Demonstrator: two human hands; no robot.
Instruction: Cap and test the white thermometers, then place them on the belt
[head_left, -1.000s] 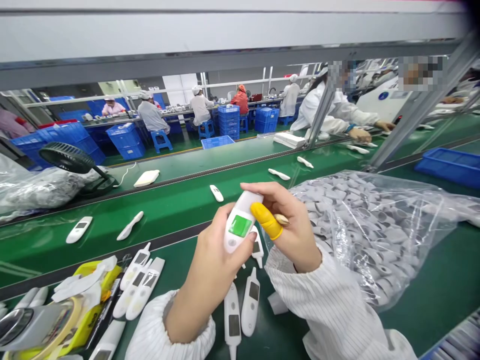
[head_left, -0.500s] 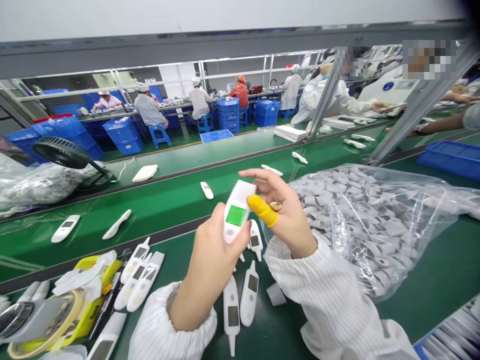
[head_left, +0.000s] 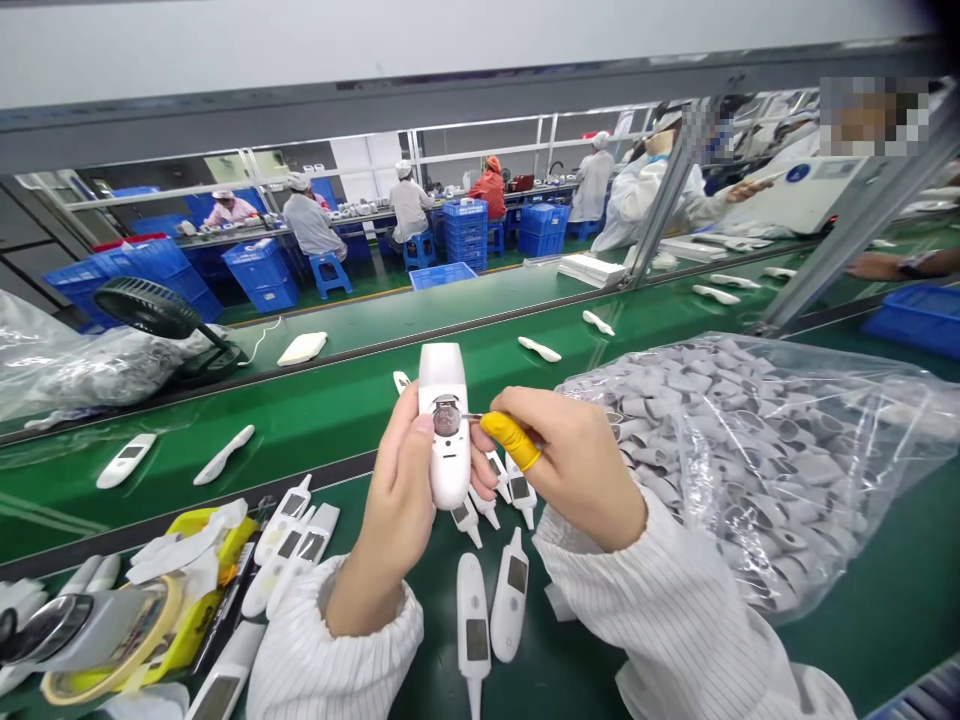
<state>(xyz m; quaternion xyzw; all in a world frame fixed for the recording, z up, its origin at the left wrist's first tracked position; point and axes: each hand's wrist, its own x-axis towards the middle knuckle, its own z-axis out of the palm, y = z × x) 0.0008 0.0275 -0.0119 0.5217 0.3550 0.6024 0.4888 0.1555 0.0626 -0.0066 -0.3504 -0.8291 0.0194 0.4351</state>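
White-cuffed, gripping a white device [head_left: 448, 475] in the left hand [head_left: 397, 495], with a round opening exposed; pinching a thin tool [head_left: 474, 416] at the device's right edge with the yellow-capped right hand [head_left: 577, 455]. Below the device, loose thermometers [head_left: 474, 610]; beyond it, green belt [head_left: 341, 400]; to its right, clear bag [head_left: 750, 450] of pale caps.

Bag [head_left: 757, 470] right of handheld device [head_left: 450, 475]; tray [head_left: 191, 521] left; fan [head_left: 150, 305] beyond belt [head_left: 337, 415].

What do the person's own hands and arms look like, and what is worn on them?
White sleeves with thin dark stripes and gathered cuffs cover both arms. The left hand shows no glove; the right hand wears a yellow cover on one finger.
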